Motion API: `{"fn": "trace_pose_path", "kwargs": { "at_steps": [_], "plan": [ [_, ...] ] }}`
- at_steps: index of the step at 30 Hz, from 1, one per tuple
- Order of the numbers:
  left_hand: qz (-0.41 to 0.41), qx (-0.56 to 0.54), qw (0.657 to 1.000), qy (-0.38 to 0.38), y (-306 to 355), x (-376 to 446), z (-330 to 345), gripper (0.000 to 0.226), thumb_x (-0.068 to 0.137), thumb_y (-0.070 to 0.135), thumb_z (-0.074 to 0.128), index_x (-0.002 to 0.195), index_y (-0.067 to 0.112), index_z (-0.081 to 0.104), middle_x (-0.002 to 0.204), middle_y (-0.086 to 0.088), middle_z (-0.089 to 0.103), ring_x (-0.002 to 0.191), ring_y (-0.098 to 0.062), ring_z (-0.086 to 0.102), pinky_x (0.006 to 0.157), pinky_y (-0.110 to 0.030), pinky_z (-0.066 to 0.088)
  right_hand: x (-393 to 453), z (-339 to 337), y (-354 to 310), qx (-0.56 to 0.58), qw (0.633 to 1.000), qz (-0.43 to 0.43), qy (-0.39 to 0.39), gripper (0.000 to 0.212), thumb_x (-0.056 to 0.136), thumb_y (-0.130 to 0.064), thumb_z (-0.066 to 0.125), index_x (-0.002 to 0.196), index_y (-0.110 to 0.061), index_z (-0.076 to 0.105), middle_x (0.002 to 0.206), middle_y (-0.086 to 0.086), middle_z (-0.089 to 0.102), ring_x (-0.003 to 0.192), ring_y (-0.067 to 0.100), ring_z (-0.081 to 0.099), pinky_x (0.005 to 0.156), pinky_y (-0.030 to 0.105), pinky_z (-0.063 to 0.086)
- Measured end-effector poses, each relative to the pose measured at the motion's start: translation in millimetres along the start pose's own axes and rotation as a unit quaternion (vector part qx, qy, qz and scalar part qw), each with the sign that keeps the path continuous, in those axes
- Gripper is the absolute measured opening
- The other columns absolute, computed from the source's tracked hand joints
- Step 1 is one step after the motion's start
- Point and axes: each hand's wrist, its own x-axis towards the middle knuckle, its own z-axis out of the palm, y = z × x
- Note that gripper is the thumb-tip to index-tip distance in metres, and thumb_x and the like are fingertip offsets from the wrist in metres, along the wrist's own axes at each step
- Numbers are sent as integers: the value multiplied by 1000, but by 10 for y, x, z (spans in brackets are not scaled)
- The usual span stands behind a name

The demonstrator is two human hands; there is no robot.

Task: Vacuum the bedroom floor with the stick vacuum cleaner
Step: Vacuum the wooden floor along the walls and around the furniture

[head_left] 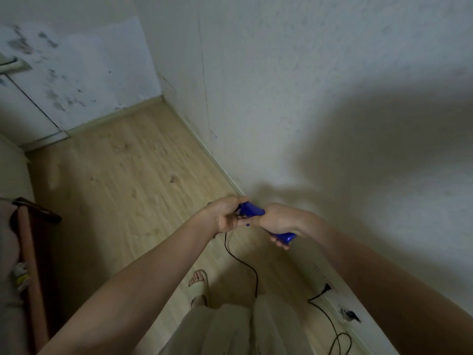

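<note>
Both my hands grip the blue handle (pixel 252 210) of the stick vacuum, held out in front of me close to the right wall. My left hand (pixel 226 213) wraps the front of the handle. My right hand (pixel 277 222) closes around its rear part, whose blue end (pixel 285 237) pokes out below the fingers. A black power cord (pixel 245 260) hangs from the handle down toward my legs. The vacuum's tube and floor head are hidden behind my hands. The light wooden floor (pixel 122 175) stretches ahead to the corner.
The white wall (pixel 307 98) runs along my right with a baseboard. A plug (pixel 326 288) sits in a wall socket low on the right, with cord looped on the floor (pixel 337 339). A reddish wooden bed frame (pixel 30 265) stands at the left. A stained wall (pixel 64 73) closes the far end.
</note>
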Motion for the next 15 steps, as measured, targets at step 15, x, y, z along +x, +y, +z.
{"fn": "trace_pose_path", "kwargs": {
  "at_steps": [15],
  "plan": [
    [0,19,1000,23,118,392,-238,15,96,16,56,87,6,48,89,-11,53,79,-21,56,85,-35,51,712,259,86,-16,995,-54,83,30,98,-35,51,74,-17,47,63,1,49,52,13,46,56,26,40]
  ]
}}
